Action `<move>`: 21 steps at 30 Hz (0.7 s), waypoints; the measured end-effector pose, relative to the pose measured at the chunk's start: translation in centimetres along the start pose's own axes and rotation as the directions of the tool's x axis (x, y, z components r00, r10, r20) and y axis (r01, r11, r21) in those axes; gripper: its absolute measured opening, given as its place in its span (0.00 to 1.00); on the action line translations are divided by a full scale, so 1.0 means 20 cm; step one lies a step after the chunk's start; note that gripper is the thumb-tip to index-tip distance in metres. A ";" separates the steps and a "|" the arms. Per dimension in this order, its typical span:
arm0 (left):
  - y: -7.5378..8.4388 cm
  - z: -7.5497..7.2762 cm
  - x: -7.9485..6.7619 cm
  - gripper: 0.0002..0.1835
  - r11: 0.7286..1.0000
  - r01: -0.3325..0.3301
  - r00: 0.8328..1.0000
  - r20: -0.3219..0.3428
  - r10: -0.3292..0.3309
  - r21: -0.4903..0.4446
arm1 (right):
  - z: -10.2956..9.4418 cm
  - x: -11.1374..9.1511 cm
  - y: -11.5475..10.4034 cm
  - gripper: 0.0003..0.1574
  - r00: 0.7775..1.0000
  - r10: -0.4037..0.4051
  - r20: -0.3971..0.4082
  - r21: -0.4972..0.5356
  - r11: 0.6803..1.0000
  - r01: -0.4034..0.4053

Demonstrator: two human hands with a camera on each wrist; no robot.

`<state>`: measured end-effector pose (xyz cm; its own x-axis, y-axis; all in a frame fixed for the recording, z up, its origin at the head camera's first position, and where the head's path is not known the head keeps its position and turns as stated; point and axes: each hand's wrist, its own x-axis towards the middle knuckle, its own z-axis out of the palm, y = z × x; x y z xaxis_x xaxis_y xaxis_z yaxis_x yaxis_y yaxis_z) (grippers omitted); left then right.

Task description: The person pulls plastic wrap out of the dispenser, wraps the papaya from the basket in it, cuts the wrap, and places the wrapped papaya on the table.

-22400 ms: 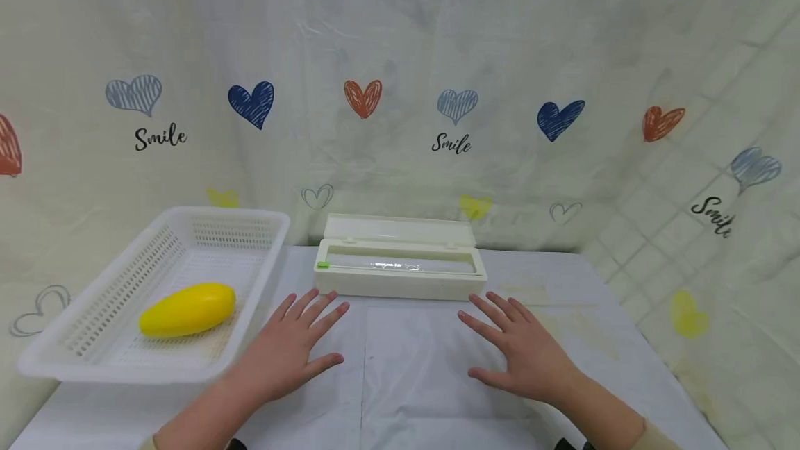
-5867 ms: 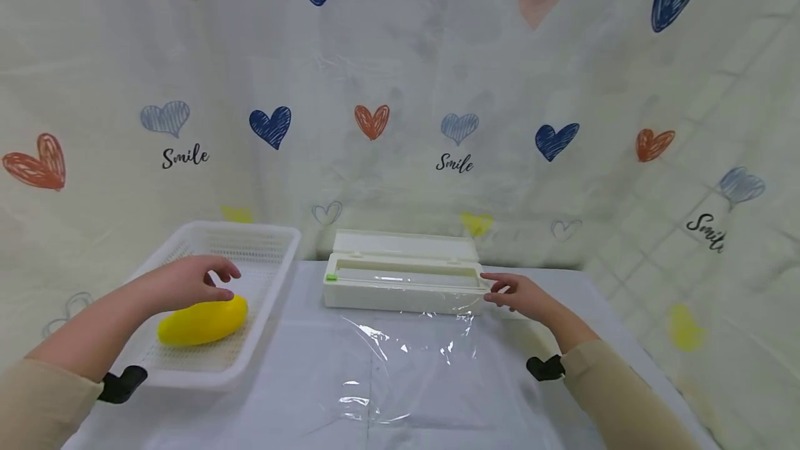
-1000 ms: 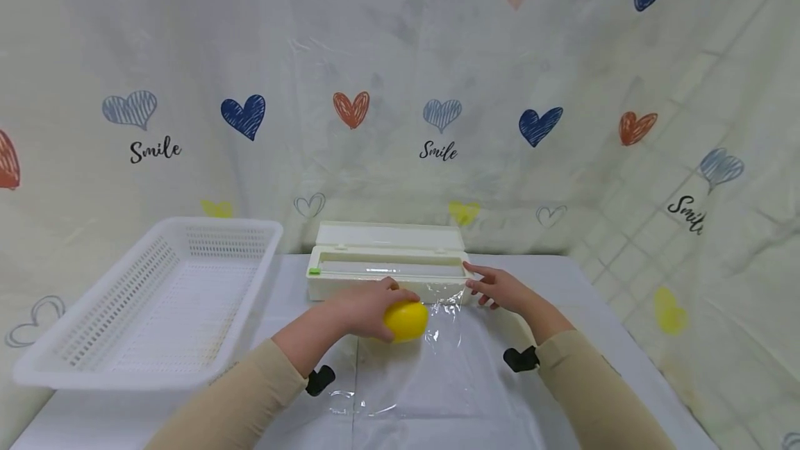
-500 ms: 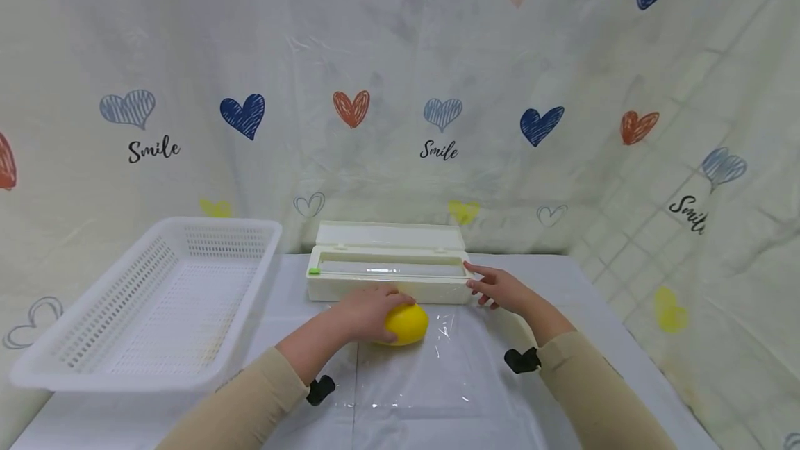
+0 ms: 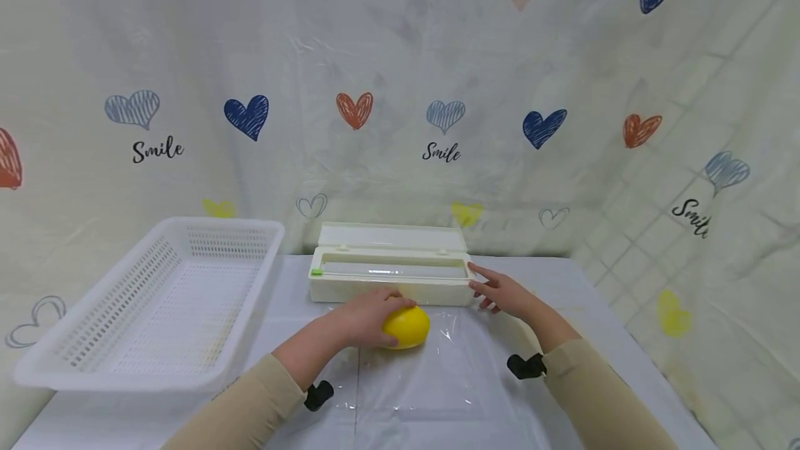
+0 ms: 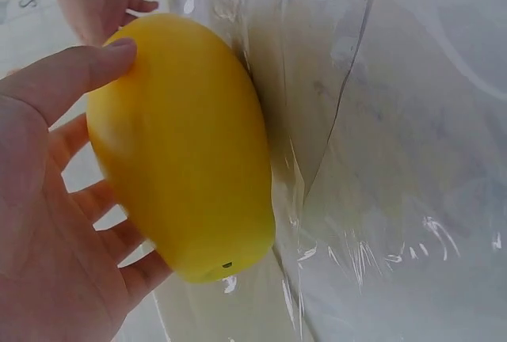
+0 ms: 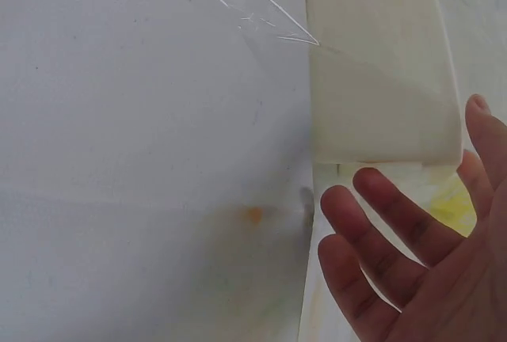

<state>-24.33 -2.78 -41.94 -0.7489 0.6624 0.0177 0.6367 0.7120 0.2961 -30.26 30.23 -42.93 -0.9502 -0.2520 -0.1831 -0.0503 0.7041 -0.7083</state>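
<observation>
My left hand (image 5: 365,318) grips a yellow mango (image 5: 409,327) in front of the box, thumb on one side and fingers curled round the other. The left wrist view shows the mango (image 6: 186,144) close up, lying on or just above a sheet of clear cling film (image 5: 431,380). Behind it stands a cream cling film box (image 5: 387,290), its lid (image 5: 394,235) raised and a film roll (image 5: 400,270) inside. At the box's right end, my right hand (image 5: 506,294) touches the edge with loosely extended fingers. In the right wrist view, these fingers (image 7: 380,255) hold nothing.
A white perforated basket (image 5: 275,255) stands on the left of the table, with nothing in it. A small green slider (image 5: 317,271) sits on the box's left end. The white-covered table (image 5: 550,276) meets a curtain (image 5: 387,179) printed with hearts.
Since the earliest frame, film has been drawn out over the table. My left hand has carried the mango from the basket to the film and lowered it slightly in the last second.
</observation>
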 end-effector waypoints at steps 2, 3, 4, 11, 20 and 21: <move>0.00 0.00 0.00 0.37 1.000 0.002 1.000 0.002 -0.002 -0.003 | 0.00 -0.01 0.00 0.43 1.000 0.007 -0.010 -0.013 1.000 -0.007; 0.00 0.00 -0.01 0.37 1.000 0.003 1.000 0.001 -0.003 -0.003 | 0.00 -0.01 0.00 0.44 1.000 0.007 -0.017 -0.028 1.000 -0.008; 0.01 0.00 -0.01 0.38 1.000 0.004 1.000 0.002 -0.004 -0.002 | 0.00 -0.02 0.00 0.44 0.999 0.014 -0.031 -0.041 0.999 -0.015; 0.01 -0.03 -0.04 0.40 0.998 0.031 1.000 0.003 -0.031 -0.051 | -0.03 -0.06 -0.01 0.46 0.993 -0.009 -0.118 -0.136 0.991 -0.007; 0.00 -0.12 -0.19 0.38 0.999 0.048 0.998 -0.043 -0.048 -0.008 | 0.01 -0.22 -0.08 0.38 0.970 -0.196 -0.146 -0.277 0.949 0.151; 0.00 -0.13 -0.22 0.36 0.999 0.050 0.998 -0.047 -0.050 -0.007 | 0.02 -0.24 -0.10 0.37 0.966 -0.222 -0.133 -0.290 0.941 0.176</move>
<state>-21.44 -6.29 -39.56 -0.7876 0.6143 0.0480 0.5975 0.7423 0.3033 -25.43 29.86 -40.88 -0.9477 -0.3112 0.0710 -0.3036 0.8104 -0.5010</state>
